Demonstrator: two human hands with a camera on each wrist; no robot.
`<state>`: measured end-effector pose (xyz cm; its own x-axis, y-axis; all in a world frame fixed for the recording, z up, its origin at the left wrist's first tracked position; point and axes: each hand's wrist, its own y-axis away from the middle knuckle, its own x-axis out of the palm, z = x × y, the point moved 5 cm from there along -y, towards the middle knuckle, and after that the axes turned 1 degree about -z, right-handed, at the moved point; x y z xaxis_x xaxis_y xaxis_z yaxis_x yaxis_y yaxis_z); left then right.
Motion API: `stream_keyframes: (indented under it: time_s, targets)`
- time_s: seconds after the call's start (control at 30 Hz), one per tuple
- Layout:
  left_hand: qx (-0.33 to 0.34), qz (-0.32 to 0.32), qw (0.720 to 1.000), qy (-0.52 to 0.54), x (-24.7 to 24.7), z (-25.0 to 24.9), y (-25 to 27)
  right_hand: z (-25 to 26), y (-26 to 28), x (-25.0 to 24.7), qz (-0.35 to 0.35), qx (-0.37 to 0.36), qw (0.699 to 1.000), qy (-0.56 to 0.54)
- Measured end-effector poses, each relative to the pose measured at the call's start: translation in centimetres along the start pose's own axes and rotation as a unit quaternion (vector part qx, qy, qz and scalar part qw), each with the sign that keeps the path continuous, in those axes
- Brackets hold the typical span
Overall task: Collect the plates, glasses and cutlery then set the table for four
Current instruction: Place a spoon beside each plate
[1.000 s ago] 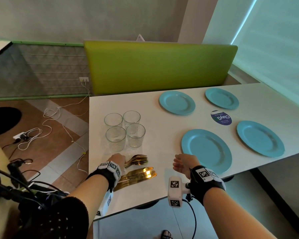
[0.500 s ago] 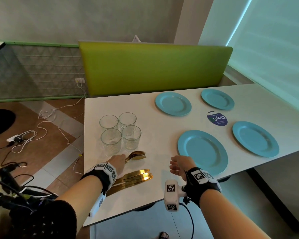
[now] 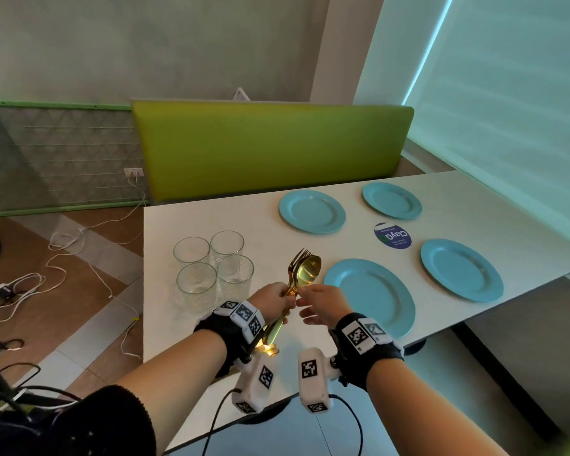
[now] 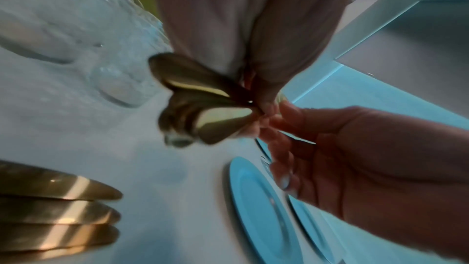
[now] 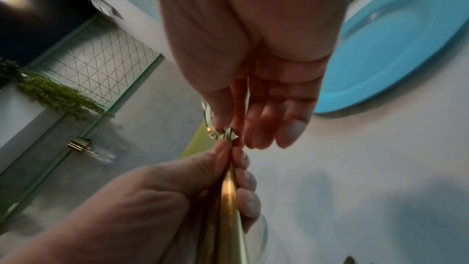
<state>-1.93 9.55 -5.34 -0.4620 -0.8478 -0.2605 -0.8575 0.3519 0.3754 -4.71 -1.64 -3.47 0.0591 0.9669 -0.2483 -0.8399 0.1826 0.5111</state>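
Observation:
My left hand (image 3: 270,302) grips a bundle of gold spoons and forks (image 3: 305,271) by the handles, heads up, above the white table (image 3: 352,245). My right hand (image 3: 323,304) meets it from the right, and its thumb and forefinger pinch the bundle's neck. The right wrist view shows that pinch just above the handles (image 5: 228,208). Gold knives (image 4: 58,208) lie on the table below my left wrist. Several clear glasses (image 3: 196,284) stand in a cluster to the left. Blue plates lie to the right, the nearest (image 3: 369,297) beside my right hand.
A round dark blue sticker (image 3: 393,235) lies between the plates. A green padded bench back (image 3: 270,149) stands behind the table's far edge. White cables (image 3: 30,284) trail over the floor to the left, beyond the table's left edge.
My left hand has lifted the spoons and forks off the table. My right hand has moved left and up from the table edge and taken hold of the bundle.

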Motion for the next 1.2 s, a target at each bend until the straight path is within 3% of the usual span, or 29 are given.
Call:
stream_keyframes:
  time_s: [0.23,0.43,0.77,0.97,1.1,1.2]
  targets:
    - [0.032,0.034,0.997,0.062,3.2,-1.9,-1.6,0.2,-0.4,-3.6,-0.054,-0.019,0.998,-0.004]
    - [0.006,0.031,0.994,0.1,5.5,-3.4,-4.0,0.2,-2.6,-6.8,-0.088,-0.01,0.996,0.03]
    - [-0.008,-0.013,0.995,0.102,10.2,-7.3,-10.8,0.6,-8.7,-14.4,-0.088,0.006,0.996,0.027]
    - [-0.015,-0.071,0.991,0.112,13.2,-9.7,-14.8,0.9,-12.6,-19.1,-0.102,-0.005,0.994,0.031]
    - [-0.058,-0.106,0.982,0.148,14.8,-10.0,-16.7,0.6,-14.9,-23.3,-0.119,-0.02,0.992,0.033]
    - [-0.08,-0.132,0.976,0.154,14.5,-9.8,-17.7,-0.1,-16.6,-27.2,-0.122,-0.005,0.985,0.121]
